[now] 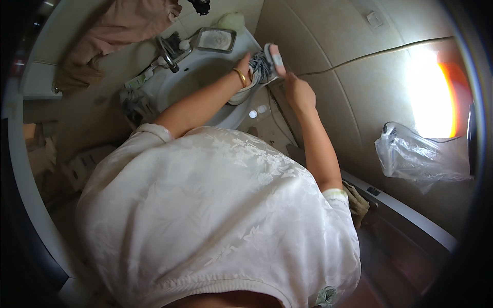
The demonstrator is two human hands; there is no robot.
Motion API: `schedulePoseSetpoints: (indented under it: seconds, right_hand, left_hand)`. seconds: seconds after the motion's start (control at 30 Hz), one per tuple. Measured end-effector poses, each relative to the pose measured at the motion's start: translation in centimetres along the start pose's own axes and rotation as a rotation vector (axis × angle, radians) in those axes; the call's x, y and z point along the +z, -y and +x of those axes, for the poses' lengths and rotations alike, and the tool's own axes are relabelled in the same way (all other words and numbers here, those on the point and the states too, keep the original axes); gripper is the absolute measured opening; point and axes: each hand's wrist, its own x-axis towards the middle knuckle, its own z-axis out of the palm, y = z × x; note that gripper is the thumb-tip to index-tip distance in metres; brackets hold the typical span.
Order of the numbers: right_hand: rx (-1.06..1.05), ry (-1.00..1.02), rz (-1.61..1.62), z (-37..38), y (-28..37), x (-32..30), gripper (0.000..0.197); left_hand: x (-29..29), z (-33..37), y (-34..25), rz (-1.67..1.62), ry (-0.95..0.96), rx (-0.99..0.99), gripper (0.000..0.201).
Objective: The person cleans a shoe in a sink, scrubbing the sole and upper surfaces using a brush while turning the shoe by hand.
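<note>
At the right rim of the white washbasin (182, 87), my left hand (245, 65), with a gold bracelet on its wrist, is closed on a crumpled grey-and-white cloth (261, 66). Part of the cloth hangs over the basin, and some of it is hidden by the hand. My right hand (299, 93) is closed round the lower end of a pink-and-white brush (277, 60). The brush stands upright beside the cloth, its pale bristle side toward it. Whether the bristles touch the cloth, I cannot tell.
A chrome tap (168, 55) reaches over the basin, and a soap tray (216, 40) sits on its back edge. Brownish-pink clothing (120, 31) hangs at the upper left. Tiled wall (359, 77) rises close on the right, with a clear plastic bag (421, 156) hanging there.
</note>
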Motion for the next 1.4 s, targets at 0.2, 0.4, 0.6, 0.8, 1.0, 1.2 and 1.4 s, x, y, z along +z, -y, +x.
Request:
schedulePoseSetpoints:
  seconds: [0.2, 0.4, 0.6, 0.8, 1.0, 1.2, 1.4]
  right_hand:
    - [-0.045, 0.01, -0.057, 0.9, 0.0, 2.2, 0.026]
    - [-0.069, -0.042, 0.06, -1.9, 0.9, -0.2, 0.027]
    - [0.044, -0.029, -0.063, 2.3, -0.3, 3.1, 0.032]
    - [-0.123, -0.037, 0.02, -1.1, -0.1, -0.1, 0.026]
    - [0.052, -0.076, -0.117, 3.3, 0.0, 1.4, 0.025]
    - [-0.077, 0.11, -0.113, -2.1, 0.4, -0.9, 0.029]
    - [0.086, 0.013, -0.079, 3.7, -0.7, 1.4, 0.028]
  left_hand:
    - [1.7, -1.2, 0.4, 0.083, 0.041, -0.015, 0.071]
    - [0.7, -1.5, -0.5, 0.03, 0.056, -0.027, 0.072]
    - [1.8, -1.2, 0.0, 0.091, 0.103, -0.093, 0.08]
    - [-1.2, 1.0, -0.2, 0.054, 0.131, -0.003, 0.085]
    - [0.6, 0.6, 0.3, 0.043, 0.13, -0.031, 0.07]
    - [-0.9, 0.2, 0.0, 0.021, 0.135, 0.015, 0.051]
    - [-0.7, 1.5, 1.1, 0.176, 0.143, -0.015, 0.029]
